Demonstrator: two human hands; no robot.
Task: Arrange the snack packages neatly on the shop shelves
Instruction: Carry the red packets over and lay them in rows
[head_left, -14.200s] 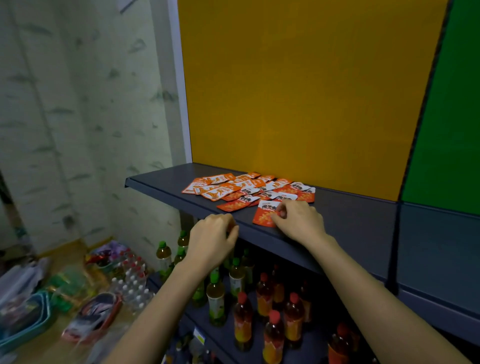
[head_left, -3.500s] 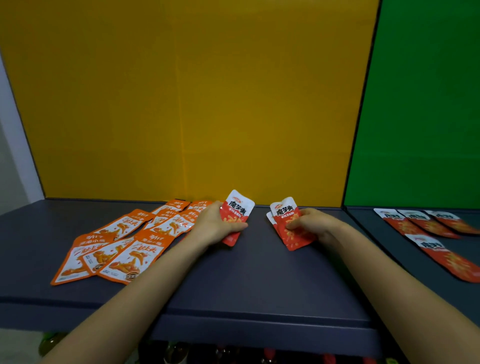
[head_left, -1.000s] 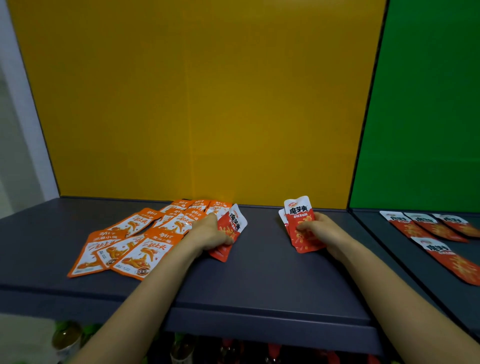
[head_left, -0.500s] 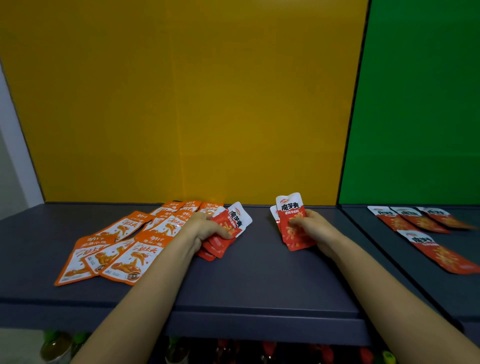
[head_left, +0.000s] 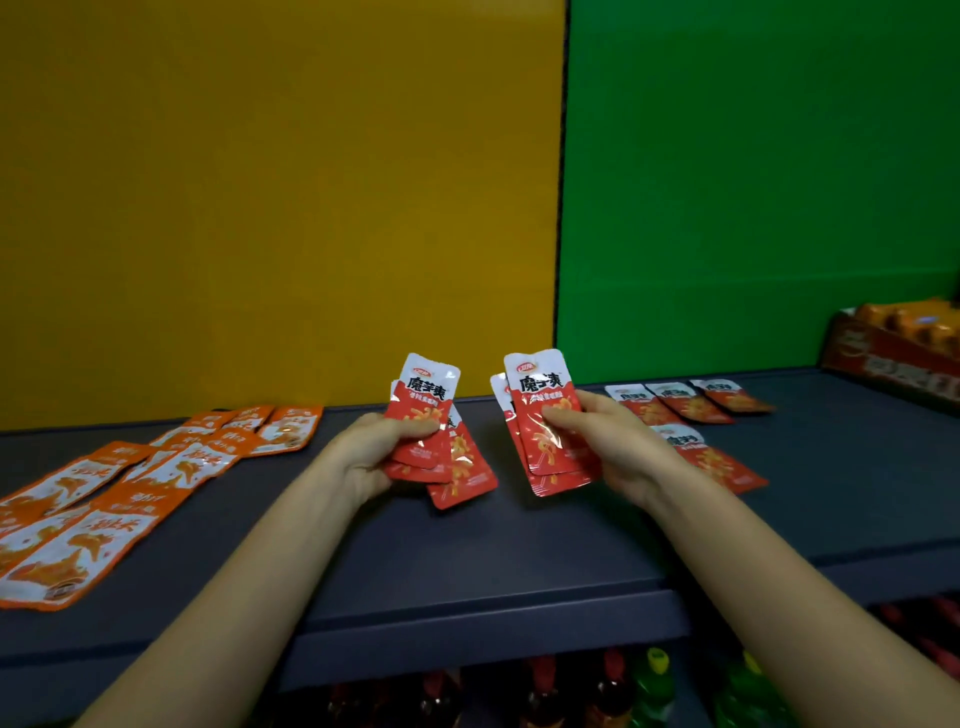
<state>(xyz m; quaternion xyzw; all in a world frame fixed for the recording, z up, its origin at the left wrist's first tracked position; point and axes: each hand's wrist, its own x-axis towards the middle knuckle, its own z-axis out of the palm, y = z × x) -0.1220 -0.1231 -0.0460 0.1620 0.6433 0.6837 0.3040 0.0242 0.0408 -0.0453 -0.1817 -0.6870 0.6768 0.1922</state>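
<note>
Dark grey shelf (head_left: 519, 551) boards run across the view, with bottles (head_left: 545, 696) dimly visible on the level beneath the front lip; just above the board both forearms reach forward; the left hand (head_left: 371, 454) is clenched around a loose fan of red packets (head_left: 434, 441), thumb across their faces, the lowest one splaying out toward the right; the right hand (head_left: 605, 447) pinches a tidier red stack (head_left: 545, 431) of at least two, held upright and apart from the left bundle by a narrow gap; both bundles hover over the middle of the shelf, touching nothing but the fingers; off to the left, orange packets (head_left: 130, 488) lie overlapped and skewed in a ragged spread, which I judge unsorted; to the right, beyond the right wrist, four laid red packets (head_left: 691, 410) lie flat, three side by side near the back and one nearer, partly hidden by the hand; that looks like the started row, so the sorting seems well under way but not finished: the held packets need setting down and the orange spread needs straightening; farther right sits an orange carton (head_left: 898, 353); behind everything stand the yellow panel (head_left: 280, 182) and green panel (head_left: 753, 171).
</note>
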